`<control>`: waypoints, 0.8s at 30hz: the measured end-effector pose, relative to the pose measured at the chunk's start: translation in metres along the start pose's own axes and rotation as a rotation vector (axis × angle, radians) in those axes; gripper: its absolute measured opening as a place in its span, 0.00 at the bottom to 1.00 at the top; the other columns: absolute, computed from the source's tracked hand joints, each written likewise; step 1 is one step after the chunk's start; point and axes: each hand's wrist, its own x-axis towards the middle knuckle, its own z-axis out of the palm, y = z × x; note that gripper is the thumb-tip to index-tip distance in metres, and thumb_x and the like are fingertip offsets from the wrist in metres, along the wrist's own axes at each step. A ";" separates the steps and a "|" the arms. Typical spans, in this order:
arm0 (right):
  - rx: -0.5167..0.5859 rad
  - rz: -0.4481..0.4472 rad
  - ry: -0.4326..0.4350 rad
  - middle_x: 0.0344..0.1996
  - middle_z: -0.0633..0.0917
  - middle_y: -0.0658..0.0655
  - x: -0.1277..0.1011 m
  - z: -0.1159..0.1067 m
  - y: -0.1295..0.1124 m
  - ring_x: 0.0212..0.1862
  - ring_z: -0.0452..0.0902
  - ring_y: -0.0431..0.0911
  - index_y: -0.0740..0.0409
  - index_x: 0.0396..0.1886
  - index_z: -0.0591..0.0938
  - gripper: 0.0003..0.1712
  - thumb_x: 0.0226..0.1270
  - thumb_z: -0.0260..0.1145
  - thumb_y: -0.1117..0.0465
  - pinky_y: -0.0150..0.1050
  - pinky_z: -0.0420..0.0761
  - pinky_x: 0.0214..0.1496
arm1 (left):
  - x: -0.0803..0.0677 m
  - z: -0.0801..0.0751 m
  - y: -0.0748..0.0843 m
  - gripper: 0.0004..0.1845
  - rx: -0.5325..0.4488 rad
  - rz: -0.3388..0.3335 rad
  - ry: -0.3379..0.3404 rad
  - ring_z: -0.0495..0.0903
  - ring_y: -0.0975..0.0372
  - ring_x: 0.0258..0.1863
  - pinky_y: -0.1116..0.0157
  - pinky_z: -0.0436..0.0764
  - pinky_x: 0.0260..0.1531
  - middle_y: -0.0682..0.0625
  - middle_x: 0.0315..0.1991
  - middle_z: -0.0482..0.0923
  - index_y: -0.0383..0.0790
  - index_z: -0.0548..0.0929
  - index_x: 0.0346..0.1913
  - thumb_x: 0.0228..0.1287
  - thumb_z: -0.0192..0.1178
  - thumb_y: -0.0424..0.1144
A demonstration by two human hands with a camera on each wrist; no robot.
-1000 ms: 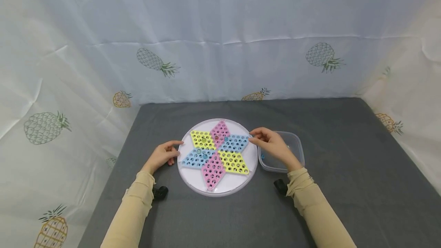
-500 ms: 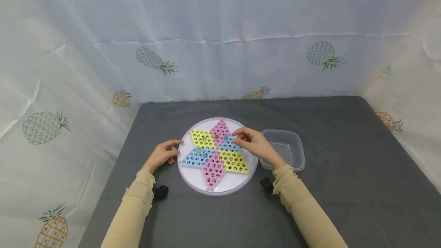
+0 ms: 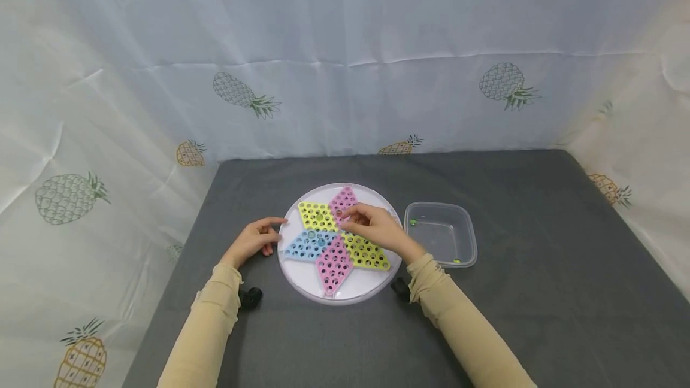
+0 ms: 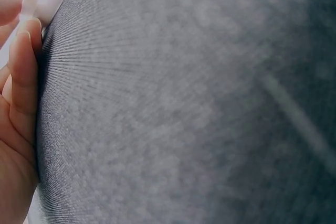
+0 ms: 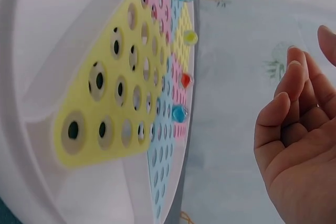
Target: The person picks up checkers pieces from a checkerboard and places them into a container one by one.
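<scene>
A round white Chinese checkers board bears a star of pink, yellow and blue diamonds pierced with holes. My left hand holds its left rim, index finger and thumb at the edge. Over the upper right diamonds hangs my right hand, thumb and fingers bent with a gap between them and no marble visible there. Its fingertips are close to a red marble. A yellow marble and a blue marble sit further left. In the right wrist view another blue marble shows beyond the red one.
To the board's right stands a clear plastic box with a green marble along its left side and a second near its front. A dark grey cloth covers the table. Pineapple-print curtains hang behind and at both sides.
My right hand has moved left from the box to above the board, uncovering the box and hiding part of the right blue diamond. My left hand stays at the rim.
</scene>
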 end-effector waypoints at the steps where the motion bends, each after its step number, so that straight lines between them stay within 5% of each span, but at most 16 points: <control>1: -0.006 0.000 -0.004 0.34 0.81 0.51 0.001 0.002 0.000 0.35 0.74 0.42 0.55 0.50 0.80 0.21 0.61 0.64 0.49 0.34 0.75 0.39 | 0.000 0.000 0.000 0.22 -0.001 0.003 -0.001 0.72 0.63 0.17 0.66 0.76 0.22 0.51 0.21 0.72 0.46 0.76 0.58 0.58 0.61 0.38; 24: -0.126 -0.005 -0.131 0.31 0.80 0.50 0.029 0.040 0.002 0.31 0.72 0.39 0.55 0.44 0.81 0.16 0.62 0.64 0.51 0.31 0.74 0.35 | -0.001 -0.001 -0.001 0.22 -0.003 0.034 0.008 0.71 0.64 0.17 0.66 0.76 0.21 0.51 0.20 0.72 0.46 0.77 0.57 0.58 0.61 0.38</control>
